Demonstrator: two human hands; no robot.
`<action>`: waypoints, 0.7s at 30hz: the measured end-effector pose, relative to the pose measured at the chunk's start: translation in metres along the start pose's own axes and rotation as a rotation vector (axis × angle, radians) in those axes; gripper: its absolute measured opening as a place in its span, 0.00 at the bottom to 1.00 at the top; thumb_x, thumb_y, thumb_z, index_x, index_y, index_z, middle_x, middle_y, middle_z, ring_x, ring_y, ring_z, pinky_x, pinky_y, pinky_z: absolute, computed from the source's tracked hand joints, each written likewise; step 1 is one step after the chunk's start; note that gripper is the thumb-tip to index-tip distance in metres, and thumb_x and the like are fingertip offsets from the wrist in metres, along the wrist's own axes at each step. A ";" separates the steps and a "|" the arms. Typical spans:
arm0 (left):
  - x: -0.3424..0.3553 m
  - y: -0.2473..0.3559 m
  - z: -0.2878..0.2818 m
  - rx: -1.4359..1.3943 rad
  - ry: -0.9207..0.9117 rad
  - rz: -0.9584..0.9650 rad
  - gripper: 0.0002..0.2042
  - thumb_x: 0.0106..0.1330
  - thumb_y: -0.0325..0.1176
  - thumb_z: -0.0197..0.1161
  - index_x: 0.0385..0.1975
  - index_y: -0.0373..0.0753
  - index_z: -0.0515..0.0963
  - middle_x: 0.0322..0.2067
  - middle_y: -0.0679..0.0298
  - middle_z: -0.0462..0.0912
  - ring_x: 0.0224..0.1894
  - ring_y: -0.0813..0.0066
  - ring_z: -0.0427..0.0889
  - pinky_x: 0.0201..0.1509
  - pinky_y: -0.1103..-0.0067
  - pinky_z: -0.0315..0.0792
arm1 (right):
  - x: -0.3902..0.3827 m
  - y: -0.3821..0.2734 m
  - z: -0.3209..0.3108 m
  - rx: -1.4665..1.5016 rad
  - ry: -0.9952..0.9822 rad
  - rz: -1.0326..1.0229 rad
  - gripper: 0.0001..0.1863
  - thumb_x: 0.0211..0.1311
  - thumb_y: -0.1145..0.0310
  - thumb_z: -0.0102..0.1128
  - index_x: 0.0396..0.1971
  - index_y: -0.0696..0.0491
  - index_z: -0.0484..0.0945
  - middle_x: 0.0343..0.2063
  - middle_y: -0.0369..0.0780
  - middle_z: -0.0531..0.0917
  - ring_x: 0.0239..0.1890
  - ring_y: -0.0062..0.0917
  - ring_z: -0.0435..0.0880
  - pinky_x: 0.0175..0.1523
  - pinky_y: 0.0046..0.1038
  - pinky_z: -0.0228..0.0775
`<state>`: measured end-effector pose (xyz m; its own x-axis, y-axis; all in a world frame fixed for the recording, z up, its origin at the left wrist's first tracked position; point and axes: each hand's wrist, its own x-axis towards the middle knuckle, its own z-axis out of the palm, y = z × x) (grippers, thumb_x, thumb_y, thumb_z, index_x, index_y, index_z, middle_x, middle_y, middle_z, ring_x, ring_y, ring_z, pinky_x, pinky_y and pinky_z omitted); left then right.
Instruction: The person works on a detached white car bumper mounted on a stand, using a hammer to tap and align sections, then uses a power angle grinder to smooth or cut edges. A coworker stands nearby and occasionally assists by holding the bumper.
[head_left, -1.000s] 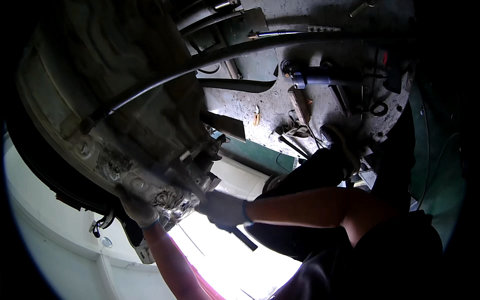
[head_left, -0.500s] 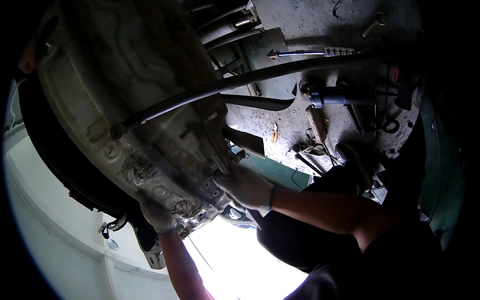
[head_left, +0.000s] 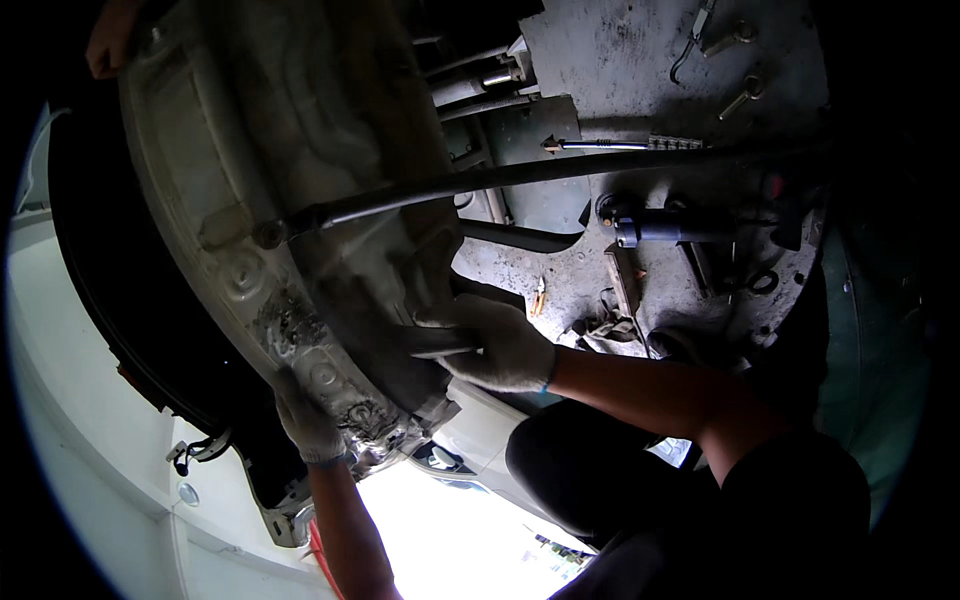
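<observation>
A pale, dented car body panel (head_left: 240,275) with a crumpled lower edge fills the left and middle. My left hand (head_left: 308,422), in a light knit glove, rests against that damaged lower edge; its fingers are partly hidden, and I see no tool at it. My right hand (head_left: 500,345), also gloved, is closed round a dark bar-like tool (head_left: 440,342) held against or just over the panel. The tool's far part blurs into the dark panel, so its kind does not show. Above both hands a long dark rod (head_left: 450,182) runs rightward from the panel.
Another person's hand (head_left: 110,45) touches the panel's upper left. On the grey metal platform (head_left: 620,80) lie eye bolts (head_left: 740,97), a dark cylindrical tool (head_left: 675,226), an orange-handled tool (head_left: 539,297) and other tools. My bent knee (head_left: 560,450) is below my right forearm.
The view has shifted, with the panel now farther right. My right hand has risen from the panel's lower edge, and the bar-like tool now shows in it. The left hand stays at the edge.
</observation>
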<state>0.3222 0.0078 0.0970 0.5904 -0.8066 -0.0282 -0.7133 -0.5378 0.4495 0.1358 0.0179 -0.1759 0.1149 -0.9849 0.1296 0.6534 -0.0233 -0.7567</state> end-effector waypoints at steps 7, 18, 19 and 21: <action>-0.004 0.012 0.013 -0.113 -0.105 0.106 0.28 0.84 0.49 0.48 0.68 0.28 0.69 0.56 0.58 0.80 0.57 0.72 0.80 0.63 0.76 0.74 | -0.008 0.036 0.040 0.218 -0.169 0.416 0.10 0.68 0.68 0.62 0.43 0.57 0.80 0.31 0.49 0.84 0.35 0.36 0.85 0.43 0.36 0.75; -0.005 0.022 0.025 0.037 -0.093 0.234 0.35 0.80 0.57 0.51 0.67 0.27 0.71 0.55 0.51 0.82 0.53 0.68 0.82 0.57 0.75 0.76 | 0.025 0.021 0.042 -0.137 -0.190 0.421 0.15 0.71 0.62 0.54 0.39 0.60 0.80 0.23 0.52 0.80 0.26 0.41 0.81 0.36 0.44 0.72; -0.007 0.021 0.024 0.041 -0.076 0.235 0.35 0.80 0.57 0.51 0.67 0.27 0.71 0.55 0.51 0.83 0.53 0.67 0.83 0.57 0.75 0.77 | 0.015 0.018 0.035 0.037 -0.199 0.432 0.14 0.73 0.61 0.55 0.37 0.58 0.80 0.19 0.45 0.78 0.23 0.30 0.78 0.32 0.40 0.70; -0.012 0.016 0.020 0.025 -0.038 0.202 0.35 0.80 0.58 0.51 0.67 0.27 0.71 0.55 0.51 0.83 0.53 0.67 0.83 0.57 0.75 0.76 | -0.001 -0.033 0.008 0.233 -0.038 0.383 0.07 0.74 0.69 0.58 0.44 0.55 0.82 0.25 0.34 0.79 0.25 0.18 0.77 0.31 0.24 0.71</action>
<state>0.2959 0.0043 0.0862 0.4202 -0.9070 0.0268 -0.8251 -0.3696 0.4273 0.1204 0.0213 -0.1459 0.4063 -0.9077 -0.1050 0.7089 0.3856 -0.5905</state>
